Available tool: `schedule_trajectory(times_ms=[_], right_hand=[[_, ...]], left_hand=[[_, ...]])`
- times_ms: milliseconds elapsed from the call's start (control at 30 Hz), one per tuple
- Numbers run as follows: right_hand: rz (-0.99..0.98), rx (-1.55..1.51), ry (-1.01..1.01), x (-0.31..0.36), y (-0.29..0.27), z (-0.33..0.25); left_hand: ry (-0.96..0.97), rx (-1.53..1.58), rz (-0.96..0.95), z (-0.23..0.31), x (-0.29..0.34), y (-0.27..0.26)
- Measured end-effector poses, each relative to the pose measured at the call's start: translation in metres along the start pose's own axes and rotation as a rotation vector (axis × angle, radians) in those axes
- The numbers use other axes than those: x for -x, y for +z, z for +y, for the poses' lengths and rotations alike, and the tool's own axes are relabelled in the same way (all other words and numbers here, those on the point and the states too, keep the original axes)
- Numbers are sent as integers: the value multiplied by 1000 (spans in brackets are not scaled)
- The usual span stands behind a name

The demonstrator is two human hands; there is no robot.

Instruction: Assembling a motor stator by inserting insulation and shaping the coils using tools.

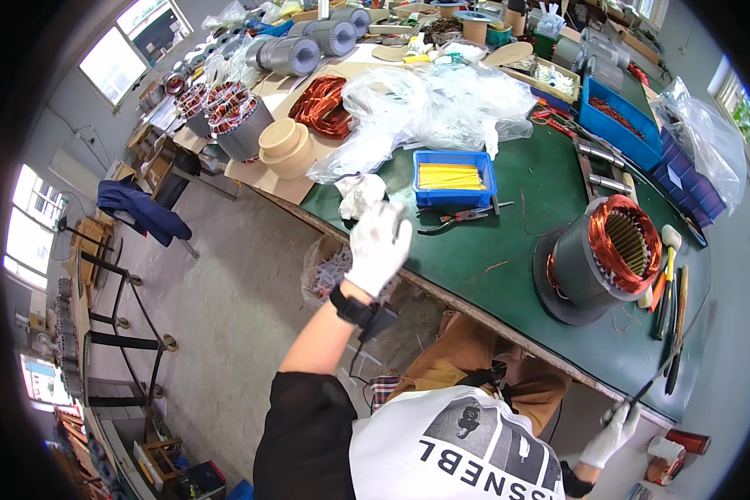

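My left hand (381, 246), in a white glove, is raised near the table's front edge with its fingers loosely apart. Beside its fingertips lies a crumpled white cloth or glove (361, 195). At the lower right, my right hand (611, 437), also gloved, is closed around the black handle of a long thin metal tool (639, 392). Its slim shaft points up past the table's right end. A grey motor stator (582, 265) with copper windings (600, 237) stands tilted on the green tabletop (508, 287), apart from both hands.
A blue tray (454, 198) of yellow strips sits mid-table, with pliers (457, 219) in front. Right of the stator lie a mallet (669, 250) and dark-handled tools (680, 321). Plastic sheeting (442, 104), copper coils (321, 107), a cream wooden block (287, 148) and more stators (240, 129) stand farther back.
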State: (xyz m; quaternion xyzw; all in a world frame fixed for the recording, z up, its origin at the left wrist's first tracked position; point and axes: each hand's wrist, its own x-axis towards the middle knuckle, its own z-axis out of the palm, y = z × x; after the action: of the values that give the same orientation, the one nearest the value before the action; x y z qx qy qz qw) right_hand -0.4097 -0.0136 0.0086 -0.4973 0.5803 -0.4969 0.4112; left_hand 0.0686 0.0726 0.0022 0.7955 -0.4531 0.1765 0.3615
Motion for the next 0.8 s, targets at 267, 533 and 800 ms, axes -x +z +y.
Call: schedule_trajectory(times_ms=[267, 533, 800], right_hand=[[-30, 273, -344, -38, 75, 41], [63, 482, -498, -36, 89, 42], [115, 506, -516, -40, 92, 47]], left_hand=[[-5, 190, -288, -32, -67, 52], [-124, 261, -421, -37, -116, 80], [30, -335, -695, -53, -129, 80]])
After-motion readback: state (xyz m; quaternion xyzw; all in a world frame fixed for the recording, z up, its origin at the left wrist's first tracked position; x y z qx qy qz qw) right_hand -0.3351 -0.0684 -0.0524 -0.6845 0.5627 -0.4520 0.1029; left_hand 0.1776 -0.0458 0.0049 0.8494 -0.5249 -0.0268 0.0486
